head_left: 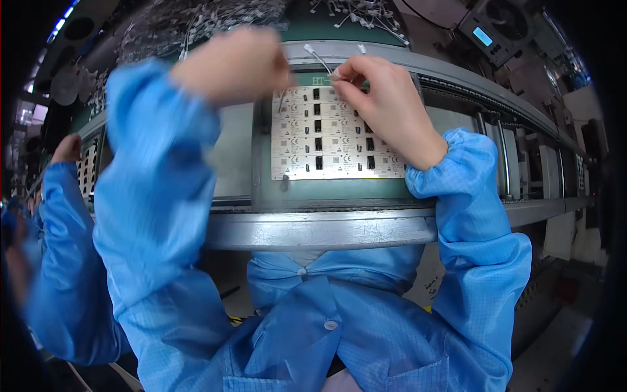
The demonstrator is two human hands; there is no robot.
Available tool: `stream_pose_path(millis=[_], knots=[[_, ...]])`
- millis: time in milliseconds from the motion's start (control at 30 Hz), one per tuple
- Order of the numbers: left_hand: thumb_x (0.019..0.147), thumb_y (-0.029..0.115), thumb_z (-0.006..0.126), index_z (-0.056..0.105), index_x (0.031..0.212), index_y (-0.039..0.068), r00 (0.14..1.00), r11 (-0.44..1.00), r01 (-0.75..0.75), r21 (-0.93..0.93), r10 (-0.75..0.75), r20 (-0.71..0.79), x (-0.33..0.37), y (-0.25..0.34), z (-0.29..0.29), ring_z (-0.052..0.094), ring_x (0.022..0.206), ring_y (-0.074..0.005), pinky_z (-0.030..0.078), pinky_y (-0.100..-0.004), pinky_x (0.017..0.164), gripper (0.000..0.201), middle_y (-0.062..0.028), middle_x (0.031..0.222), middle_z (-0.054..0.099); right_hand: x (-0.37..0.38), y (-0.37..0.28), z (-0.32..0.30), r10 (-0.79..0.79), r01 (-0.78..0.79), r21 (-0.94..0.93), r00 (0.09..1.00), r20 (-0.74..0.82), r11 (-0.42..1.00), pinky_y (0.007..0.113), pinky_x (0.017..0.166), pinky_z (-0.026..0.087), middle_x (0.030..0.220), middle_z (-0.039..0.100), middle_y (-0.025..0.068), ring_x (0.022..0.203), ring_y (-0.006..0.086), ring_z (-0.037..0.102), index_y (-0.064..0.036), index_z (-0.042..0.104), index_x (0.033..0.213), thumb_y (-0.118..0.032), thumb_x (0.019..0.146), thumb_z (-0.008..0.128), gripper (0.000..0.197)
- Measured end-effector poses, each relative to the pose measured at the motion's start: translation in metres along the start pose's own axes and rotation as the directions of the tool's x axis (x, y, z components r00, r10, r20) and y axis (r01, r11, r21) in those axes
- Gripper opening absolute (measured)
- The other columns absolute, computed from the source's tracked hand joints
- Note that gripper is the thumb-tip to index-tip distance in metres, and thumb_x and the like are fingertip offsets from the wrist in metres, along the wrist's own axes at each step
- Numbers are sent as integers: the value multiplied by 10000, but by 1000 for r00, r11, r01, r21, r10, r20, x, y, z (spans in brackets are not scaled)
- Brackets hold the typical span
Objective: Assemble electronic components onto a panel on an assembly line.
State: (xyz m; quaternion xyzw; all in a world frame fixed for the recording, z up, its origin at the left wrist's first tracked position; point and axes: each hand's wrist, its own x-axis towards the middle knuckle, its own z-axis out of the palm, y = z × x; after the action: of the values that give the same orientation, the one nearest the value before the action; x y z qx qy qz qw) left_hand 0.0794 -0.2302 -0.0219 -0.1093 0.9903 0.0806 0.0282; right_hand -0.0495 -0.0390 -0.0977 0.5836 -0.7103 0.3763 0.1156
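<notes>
White-ended cable (pixel 319 60) sat pinched in our right hand (pixel 394 101).
Our right fingers (pixel 363 65) held its near end narrowly, probably for control, by the silver board panel's (pixel 333 140) upper edge. Our left hand (pixel 236 64) blurred; we couldn't tell its grip. A green carrier (pixel 346 190) supported the panel flat, seemingly for steadiness.

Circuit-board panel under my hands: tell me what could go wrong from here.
The small white connector pinched in the right hand's grip looks tiny, so it could slip and drop onto the circuit-board panel. The left hand, blurred near the panel's upper left corner, might brush or knock the panel. The heaped cables beyond it look tangled, so one pulled out could snag on others.
</notes>
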Motion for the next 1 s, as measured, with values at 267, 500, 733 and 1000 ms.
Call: stream_pose_path(millis=[267, 500, 733, 1000], knots=[[829, 240, 737, 769, 1046, 145, 866, 982, -127, 142, 180, -467, 152, 2, 44, 734, 983, -324, 588, -452, 847, 239, -142, 998, 752, -11, 4, 12, -33, 50, -181, 995, 98, 982, 418, 751, 465, 879, 707, 101, 821, 301, 616, -7, 717, 934, -126, 865, 753, 142], [862, 160, 720, 739, 1115, 150, 865, 981, -155, 117, 192, -464, 197, -6, 76, 724, 1003, -324, 581, -473, 821, 254, -112, 1060, 746, -4, 5, 16, 67, -35, -196, 985, 162, 980, 383, 901, 348, 929, 693, 38, 943, 237, 599, -49, 725, 938, -186, 891, 748, 147], [777, 68, 709, 755, 933, 80, 816, 898, -426, -107, 331, -474, 204, -30, 70, 735, 877, -345, 578, -426, 789, 163, -164, 884, 744, -5, 5, 10, -9, 54, -253, 984, 175, 966, 386, 919, 345, 928, 684, 35, 947, 233, 592, -58, 729, 961, -149, 911, 716, 105], [821, 155, 741, 735, 1031, 51, 865, 900, -413, -141, 340, -369, 195, -40, 74, 732, 914, -357, 575, -441, 816, 235, -167, 956, 757, -6, 2, 11, -44, 88, -269, 985, 166, 959, 392, 910, 355, 929, 675, 40, 966, 243, 587, -59, 724, 949, -131, 912, 702, 84]])
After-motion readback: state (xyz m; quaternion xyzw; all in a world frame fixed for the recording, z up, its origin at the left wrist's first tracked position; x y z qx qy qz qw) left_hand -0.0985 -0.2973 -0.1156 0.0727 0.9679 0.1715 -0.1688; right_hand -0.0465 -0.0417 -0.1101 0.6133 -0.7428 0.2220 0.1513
